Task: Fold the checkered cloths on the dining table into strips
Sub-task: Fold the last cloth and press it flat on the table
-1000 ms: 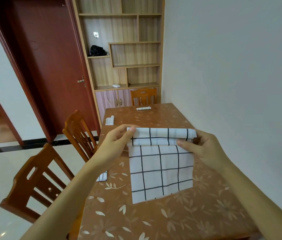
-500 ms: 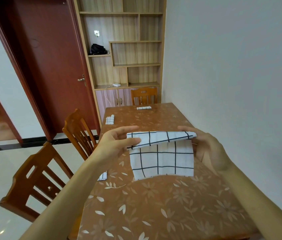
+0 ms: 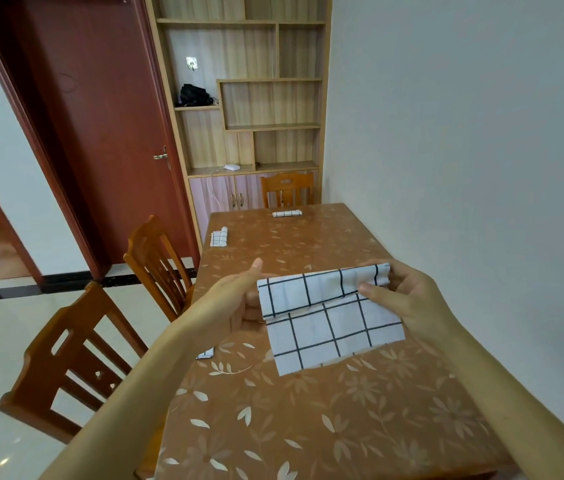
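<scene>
Checkered cloth [image 3: 329,327] half-folded above the surface [image 3: 308,427].
Right hand [image 3: 412,299] pinches the fold; left hand [image 3: 232,299] supports the other end with straight fingers [image 3: 250,308].

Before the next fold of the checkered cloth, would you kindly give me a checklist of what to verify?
1. Right hand pinches the cloth at its top right corner: ok.
2. Left hand grips the left edge: not ok, its thumb is lifted off.
3. Fold line level: not ok, it slants.
4. Table in front of the cloth free of objects: ok.
5. Lower edge rests on the table: cannot tell.
</scene>
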Motion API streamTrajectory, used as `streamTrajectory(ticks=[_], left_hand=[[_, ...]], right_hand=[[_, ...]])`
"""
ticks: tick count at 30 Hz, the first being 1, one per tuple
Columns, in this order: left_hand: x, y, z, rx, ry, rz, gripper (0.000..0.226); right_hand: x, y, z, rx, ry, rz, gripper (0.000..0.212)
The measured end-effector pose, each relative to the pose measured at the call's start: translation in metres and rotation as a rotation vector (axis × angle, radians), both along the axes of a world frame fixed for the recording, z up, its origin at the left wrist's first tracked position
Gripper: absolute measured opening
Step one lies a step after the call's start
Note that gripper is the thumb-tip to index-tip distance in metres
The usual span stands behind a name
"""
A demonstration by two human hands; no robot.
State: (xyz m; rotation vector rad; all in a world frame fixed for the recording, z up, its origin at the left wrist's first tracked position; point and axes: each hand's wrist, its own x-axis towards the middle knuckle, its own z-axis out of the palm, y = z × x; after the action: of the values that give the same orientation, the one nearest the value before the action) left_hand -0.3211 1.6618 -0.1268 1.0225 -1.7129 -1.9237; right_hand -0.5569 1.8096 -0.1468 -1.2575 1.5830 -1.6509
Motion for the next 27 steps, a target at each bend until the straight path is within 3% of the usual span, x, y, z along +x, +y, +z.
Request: streamTrajectory(ticks=[6, 9, 12, 14, 18, 22, 27], left_hand=[[0.001, 0.000, -0.002, -0.006, -0.053, -0.244, 0.079], [0.005, 0.003, -0.007, -0.186, -0.007, -0.310, 0.065], [0.009, 0.006, -0.013, -0.400, -0.050, -0.379, 0.048], [0.005, 0.009, -0.019, -0.464, -0.080, -0.408, 0.047], [-0.004, 0.005, -0.033, -0.570, -0.088, -0.314, 0.031], [-0.012, 0.006, -0.040, -0.440, -0.029, -0.264, 0.015], [-0.024, 0.009, -0.050, -0.135, 0.146, -0.204, 0.023]], right_hand=[[0.003, 0.002, 0.001, 0.035, 0.082, 0.015, 0.037], [0.004, 0.003, -0.003, 0.046, 0.075, -0.001, 0.046], [0.001, 0.002, -0.011, 0.083, 0.005, -0.051, 0.037], [0.001, 0.003, -0.014, 0.117, -0.037, -0.064, 0.031], [-0.003, 0.008, -0.018, 0.195, -0.093, -0.089, 0.023], [-0.010, 0.014, -0.019, 0.271, -0.103, -0.091, 0.019], [-0.023, 0.020, -0.025, 0.279, -0.131, -0.113, 0.019]])
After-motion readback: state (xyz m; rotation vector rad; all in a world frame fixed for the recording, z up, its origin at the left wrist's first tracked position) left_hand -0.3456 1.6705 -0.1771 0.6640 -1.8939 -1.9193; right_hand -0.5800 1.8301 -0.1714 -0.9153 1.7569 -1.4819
